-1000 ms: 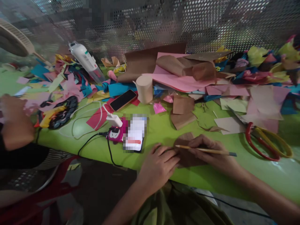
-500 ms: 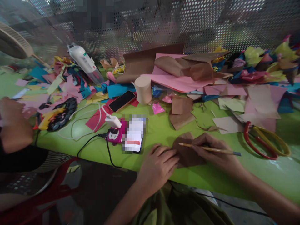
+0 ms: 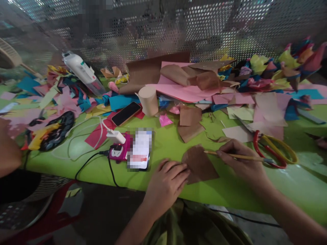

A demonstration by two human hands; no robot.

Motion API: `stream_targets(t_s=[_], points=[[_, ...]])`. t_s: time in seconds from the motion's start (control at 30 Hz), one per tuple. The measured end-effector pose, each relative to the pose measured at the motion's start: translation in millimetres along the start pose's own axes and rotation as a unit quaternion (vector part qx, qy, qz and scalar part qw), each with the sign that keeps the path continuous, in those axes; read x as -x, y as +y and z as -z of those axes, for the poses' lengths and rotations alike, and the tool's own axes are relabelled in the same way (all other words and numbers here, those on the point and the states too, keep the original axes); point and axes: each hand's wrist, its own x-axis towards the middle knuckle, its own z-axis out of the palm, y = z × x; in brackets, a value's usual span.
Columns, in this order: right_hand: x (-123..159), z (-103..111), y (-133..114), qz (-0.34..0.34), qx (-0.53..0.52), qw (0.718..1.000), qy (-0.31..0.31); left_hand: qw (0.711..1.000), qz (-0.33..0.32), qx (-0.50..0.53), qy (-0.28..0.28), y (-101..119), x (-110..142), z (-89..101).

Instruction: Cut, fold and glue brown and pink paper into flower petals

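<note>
A piece of brown paper (image 3: 200, 166) with a rounded top lies on the green table near its front edge. My left hand (image 3: 170, 178) rests flat on the left side of this paper, fingers stretched out. My right hand (image 3: 236, 158) grips a pencil (image 3: 245, 157), its pale tip pointing left at the paper's upper right edge. Whether the tip touches the paper, I cannot tell. Just beyond, another brown paper cutout (image 3: 190, 124) lies on the table. To the right of my right hand are scissors (image 3: 272, 149) with one red and one yellow handle loop.
Left of my hands lie a lit phone (image 3: 140, 149), a pink power strip (image 3: 120, 151) with cables, and a dark phone (image 3: 126, 114). Behind stand a paper roll (image 3: 148, 101) and a tilted white bottle (image 3: 80, 69) among coloured scraps. Another person's arm (image 3: 9, 148) is at far left.
The view has shifted, so things sit further left. My right hand has moved the pencil tip rightward across the brown paper to its upper right edge. My left hand stays on the paper.
</note>
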Motion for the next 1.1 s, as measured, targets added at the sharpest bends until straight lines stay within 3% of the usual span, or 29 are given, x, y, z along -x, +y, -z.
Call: stream_targets(t_s=[0.73, 1.0, 1.1], points=[[-0.9, 1.0, -1.7, -0.015, -0.007, 1.0, 0.01, 1.0, 0.0, -0.004, 0.006, 1.0, 0.0, -0.8], [-1.5, -0.1, 0.5, -0.021, -0.005, 1.0, 0.017, 0.998, 0.025, -0.021, -0.059, 9.8, 10.7, 3.6], [-1.5, 0.8, -2.3, -0.01, -0.014, 1.0, 0.025, 0.998, 0.027, -0.03, -0.053, 10.1, 14.6, 0.0]])
